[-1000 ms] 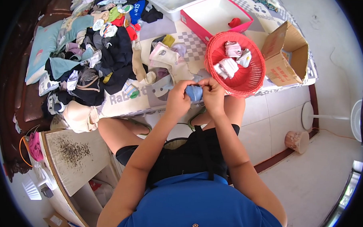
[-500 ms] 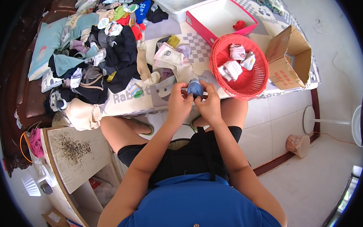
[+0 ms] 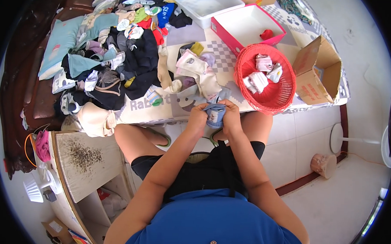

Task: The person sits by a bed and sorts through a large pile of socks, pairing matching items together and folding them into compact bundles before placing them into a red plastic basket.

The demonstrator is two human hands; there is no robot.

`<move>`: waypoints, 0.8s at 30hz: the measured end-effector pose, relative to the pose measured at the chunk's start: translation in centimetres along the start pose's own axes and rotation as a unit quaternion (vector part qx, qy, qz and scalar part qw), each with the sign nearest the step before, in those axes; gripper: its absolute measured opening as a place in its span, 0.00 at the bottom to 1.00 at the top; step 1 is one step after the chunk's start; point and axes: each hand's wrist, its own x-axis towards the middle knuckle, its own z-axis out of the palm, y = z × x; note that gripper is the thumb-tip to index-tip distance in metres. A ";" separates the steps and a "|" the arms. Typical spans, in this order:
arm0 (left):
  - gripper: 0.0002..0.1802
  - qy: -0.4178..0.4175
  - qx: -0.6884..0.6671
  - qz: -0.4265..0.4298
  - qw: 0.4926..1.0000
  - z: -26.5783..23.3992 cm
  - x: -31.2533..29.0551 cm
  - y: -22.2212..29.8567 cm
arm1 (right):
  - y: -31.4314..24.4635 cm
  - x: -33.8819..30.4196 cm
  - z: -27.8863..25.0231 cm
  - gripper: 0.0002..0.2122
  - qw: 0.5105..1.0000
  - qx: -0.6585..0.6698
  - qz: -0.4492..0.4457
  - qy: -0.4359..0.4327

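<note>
Between my two hands, over my lap at the bed's near edge, is a blue folded sock bundle [image 3: 215, 118] with a pale patch facing me. My left hand [image 3: 197, 118] pinches its upper left edge, and my right hand [image 3: 232, 118] grips its upper right edge. The fingers of both are closed on the cloth. Just beyond them lies a grey piece of cloth [image 3: 223, 94], and past it white and pink socks [image 3: 193, 66]. To the right, a red woven basket [image 3: 287, 93] holds a few rolled pink and white socks [image 3: 256, 82].
A large heap of socks and clothes [image 3: 137, 55] covers the bed's left part, beside a light blue pillow [image 3: 56, 48]. Behind the basket stand a pink-edged white box [image 3: 226, 35] and a clear plastic bin [image 3: 203, 21]. An open cardboard box [image 3: 307, 70] is at right.
The blue bundle was a compact ball; now its upper edge is stretched between my hands and the pale patch shows. My hands have turned and lowered slightly. The whole view has shifted a little.
</note>
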 end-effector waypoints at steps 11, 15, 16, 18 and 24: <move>0.14 -0.046 0.091 -0.086 0.991 1.9 -1.4 1.4 | -0.5 0.2 -1.4 0.06 0.986 0.166 0.002 -0.002; 0.10 -0.041 0.005 -0.076 0.996 2.0 -1.8 1.9 | -1.3 -1.6 -0.1 0.16 0.942 -0.203 -0.264 -0.043; 0.10 -0.035 0.005 -0.074 0.997 1.2 -1.5 1.4 | -1.5 -2.4 0.5 0.21 0.804 -0.422 -0.417 -0.043; 0.09 -0.010 0.025 0.052 0.998 -0.4 -0.1 0.0 | -1.6 -3.4 1.1 0.26 0.794 -0.439 -0.418 -0.045; 0.10 -0.005 -0.068 0.093 0.993 0.5 -0.8 0.9 | -0.9 -1.6 -1.3 0.13 0.997 -0.020 -0.067 -0.013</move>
